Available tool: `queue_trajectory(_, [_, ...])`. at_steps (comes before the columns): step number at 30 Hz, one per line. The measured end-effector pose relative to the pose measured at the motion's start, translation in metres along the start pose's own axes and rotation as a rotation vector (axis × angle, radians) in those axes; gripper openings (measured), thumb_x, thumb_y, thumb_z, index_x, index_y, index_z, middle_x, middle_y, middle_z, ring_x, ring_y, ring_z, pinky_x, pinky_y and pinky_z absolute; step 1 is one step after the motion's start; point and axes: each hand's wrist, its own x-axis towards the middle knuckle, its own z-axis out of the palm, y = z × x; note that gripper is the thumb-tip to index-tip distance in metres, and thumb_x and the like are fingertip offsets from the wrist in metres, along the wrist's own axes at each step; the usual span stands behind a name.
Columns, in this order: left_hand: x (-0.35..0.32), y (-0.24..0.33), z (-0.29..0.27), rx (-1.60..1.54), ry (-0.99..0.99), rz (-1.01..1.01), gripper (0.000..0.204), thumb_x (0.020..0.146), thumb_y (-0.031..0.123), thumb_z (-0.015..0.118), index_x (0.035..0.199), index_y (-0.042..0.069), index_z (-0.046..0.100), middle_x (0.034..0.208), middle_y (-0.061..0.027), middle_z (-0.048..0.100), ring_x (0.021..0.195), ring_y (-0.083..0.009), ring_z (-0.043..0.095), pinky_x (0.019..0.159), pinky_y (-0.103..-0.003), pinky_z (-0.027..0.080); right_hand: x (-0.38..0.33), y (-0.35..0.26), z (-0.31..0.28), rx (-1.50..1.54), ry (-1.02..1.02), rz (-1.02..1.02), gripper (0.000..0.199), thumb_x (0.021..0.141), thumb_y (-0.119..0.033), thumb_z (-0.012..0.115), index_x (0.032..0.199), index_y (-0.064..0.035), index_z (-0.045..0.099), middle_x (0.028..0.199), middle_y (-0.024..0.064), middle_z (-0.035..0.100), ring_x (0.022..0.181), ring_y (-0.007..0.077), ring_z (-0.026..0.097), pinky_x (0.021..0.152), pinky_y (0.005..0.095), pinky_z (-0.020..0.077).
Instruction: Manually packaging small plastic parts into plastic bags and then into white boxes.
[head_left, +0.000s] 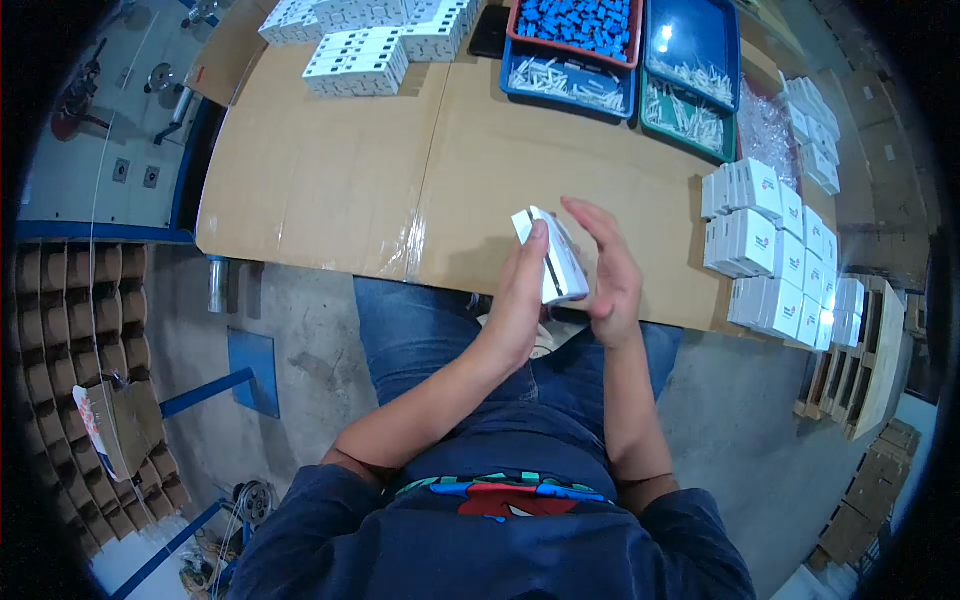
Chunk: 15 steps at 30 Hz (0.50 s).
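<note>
White box point(552, 262) sits between both hands, left fingers point(533, 250) gripping it, right fingers point(598, 228) spread flat beside it.

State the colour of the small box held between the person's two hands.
White, with a dark slit along one side; the small box shows best in the head view.

— Where does the small box point(553, 262) sit?
— Between the left hand point(520, 300) and right hand point(610, 270), at the table's point(330, 180) near edge.
— And around it?
— Stacked boxes point(775, 260) lie right; trays point(620, 50) lie behind.
</note>
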Motion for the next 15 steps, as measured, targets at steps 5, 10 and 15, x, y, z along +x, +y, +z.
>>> queue_trajectory(5, [-0.003, 0.009, -0.003, -0.001, 0.076, 0.050, 0.054, 0.105, 0.050, 0.048, 0.144, 0.013, 0.042, 0.123, -0.0092, 0.061, 0.109, -0.0201, 0.065, 0.092, -0.039, 0.054, -0.008, 0.013, -0.016, 0.023, 0.090, 0.061, 0.018, 0.100, -0.017, 0.065, 0.092, -0.0009, 0.064, 0.130, 0.0193, 0.063, 0.121, 0.0248, 0.058, 0.105, 0.0392, 0.0433])
queue_trajectory(10, [0.003, 0.010, -0.002, -0.011, 0.159, 0.063, 0.057, 0.100, 0.039, 0.063, 0.146, 0.013, 0.041, 0.116, -0.0031, 0.059, 0.104, -0.0107, 0.062, 0.080, -0.026, 0.051, -0.002, 0.001, -0.021, 0.119, 0.029, 0.247, 0.031, 0.107, -0.019, 0.046, 0.107, 0.0014, 0.069, 0.133, 0.0180, 0.062, 0.123, 0.0241, 0.058, 0.104, 0.0378, 0.0447])
queue_trajectory(15, [0.006, 0.005, -0.010, 0.011, 0.095, 0.050, 0.059, 0.098, 0.034, 0.069, 0.146, 0.011, 0.043, 0.119, -0.0017, 0.056, 0.096, -0.0072, 0.059, 0.073, -0.022, 0.048, 0.001, -0.012, -0.007, 0.136, -0.037, 0.292, 0.034, 0.106, -0.020, 0.046, 0.127, 0.0001, 0.065, 0.142, 0.0165, 0.057, 0.130, 0.0250, 0.054, 0.108, 0.0376, 0.0424])
